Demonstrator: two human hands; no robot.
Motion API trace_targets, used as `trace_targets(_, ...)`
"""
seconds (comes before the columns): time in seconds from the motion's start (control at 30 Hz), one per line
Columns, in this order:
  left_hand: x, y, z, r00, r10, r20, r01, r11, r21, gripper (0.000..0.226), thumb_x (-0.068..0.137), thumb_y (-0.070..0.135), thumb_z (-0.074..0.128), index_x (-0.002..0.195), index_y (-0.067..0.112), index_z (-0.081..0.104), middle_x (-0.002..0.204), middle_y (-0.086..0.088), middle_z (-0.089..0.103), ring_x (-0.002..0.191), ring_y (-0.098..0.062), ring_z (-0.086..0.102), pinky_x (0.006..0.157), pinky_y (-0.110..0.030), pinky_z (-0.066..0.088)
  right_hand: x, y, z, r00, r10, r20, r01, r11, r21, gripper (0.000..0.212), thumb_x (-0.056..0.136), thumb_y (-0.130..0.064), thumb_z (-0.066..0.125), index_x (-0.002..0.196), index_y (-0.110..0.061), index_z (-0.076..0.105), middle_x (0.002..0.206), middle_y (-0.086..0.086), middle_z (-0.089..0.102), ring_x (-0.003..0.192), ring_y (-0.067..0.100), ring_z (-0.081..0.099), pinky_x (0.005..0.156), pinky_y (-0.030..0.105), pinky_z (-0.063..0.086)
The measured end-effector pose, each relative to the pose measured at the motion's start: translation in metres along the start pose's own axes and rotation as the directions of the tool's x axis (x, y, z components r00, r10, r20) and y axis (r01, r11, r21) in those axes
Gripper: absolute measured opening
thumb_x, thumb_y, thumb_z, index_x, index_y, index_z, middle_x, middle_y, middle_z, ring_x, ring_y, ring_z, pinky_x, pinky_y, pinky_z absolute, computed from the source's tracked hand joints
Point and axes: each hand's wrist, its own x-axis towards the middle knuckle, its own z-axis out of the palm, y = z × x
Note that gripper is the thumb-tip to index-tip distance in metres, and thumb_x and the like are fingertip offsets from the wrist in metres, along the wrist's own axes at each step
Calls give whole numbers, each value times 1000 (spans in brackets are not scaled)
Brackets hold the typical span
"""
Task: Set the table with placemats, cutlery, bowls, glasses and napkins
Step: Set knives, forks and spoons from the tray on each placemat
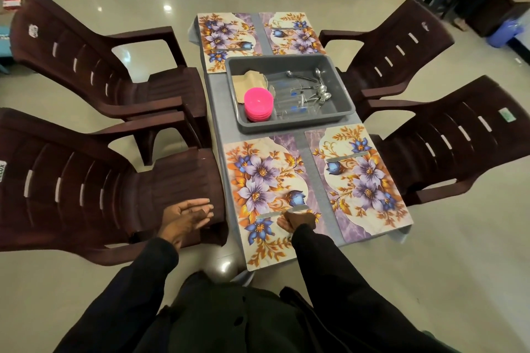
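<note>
1. Head view: the right hand (pixel 298 221) sits at the knife (pixel 272 214), which lies across the near-left placemat (pixel 258 175). Its fingers are turned under, so I cannot tell whether they pinch the knife or only touch it.
2. The left hand (pixel 186 215) hovers palm up over the near chair (pixel 86 180), fingers relaxed and slightly apart, holding nothing.
3. That placemat appears to overhang the table's (pixel 223 100) near edge. A dragging sleeve could slide it, and the knife with it, off the table.
4. The grey tub (pixel 298 125) holds stacked pink bowls (pixel 258 100), glasses (pixel 292 94) on their sides, loose spoons and forks (pixel 321 92) and napkins (pixel 246 80). A hasty reach could knock the glasses together.
5. The tub fills the table's middle. Brown chairs crowd both long sides, hindering reaches to the far places.
</note>
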Motion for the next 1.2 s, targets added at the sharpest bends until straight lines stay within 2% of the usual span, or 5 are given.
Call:
trace_targets(0.13, 6, 0, 12, 1000, -6, 15, 6, 1000, 8, 25, 89, -9, 67, 113, 1, 71, 106, -19, 76, 100, -31, 74, 75, -30, 64, -12, -14, 3, 997, -58, -45, 59, 998, 12, 17, 90, -1, 72, 98, 12, 62, 63, 13, 72, 50, 19, 71, 44, 25, 56)
trace_targets(0.3, 21, 6, 26, 998, -42, 57, 40, 999, 26, 25, 91, -7, 67, 114, 1, 70, 105, -17, 77, 98, -28, 76, 75, -31, 64, -26, -23, 3, 997, -76, -12, 76, 997, 4, 8, 91, 3, 70, 93, 7, 63, 88, 25, 73, 65, 27, 74, 56, 30, 62)
trace_targets(0.53, 44, 28, 52, 988, -1, 153, -12, 996, 87, 24, 90, 1, 72, 113, -4, 70, 103, -19, 77, 97, -33, 74, 82, -34, 63, -37, -47, -4, 973, -216, 83, 225, 967, -120, 7, 92, 5, 65, 95, 10, 69, 89, 26, 73, 64, 24, 73, 59, 29, 62)
trace_targets(1.07, 126, 110, 184, 988, 124, 88, -126, 992, 18, 16, 96, -4, 62, 110, -9, 69, 102, -26, 74, 83, -29, 73, 69, -26, 62, 45, -237, -55, 787, -602, 136, 605, 709, -362, 20, 83, 12, 61, 76, -2, 73, 70, 19, 73, 64, 35, 71, 70, 46, 64)
trace_targets(1.2, 151, 122, 235, 990, 133, 49, -133, 991, -10, 14, 98, 0, 61, 107, -2, 72, 99, -20, 77, 84, -24, 76, 71, -29, 64, 89, -304, -70, 728, -672, 138, 656, 623, -426, 19, 79, 9, 60, 72, -1, 75, 65, 14, 73, 58, 21, 70, 63, 33, 61)
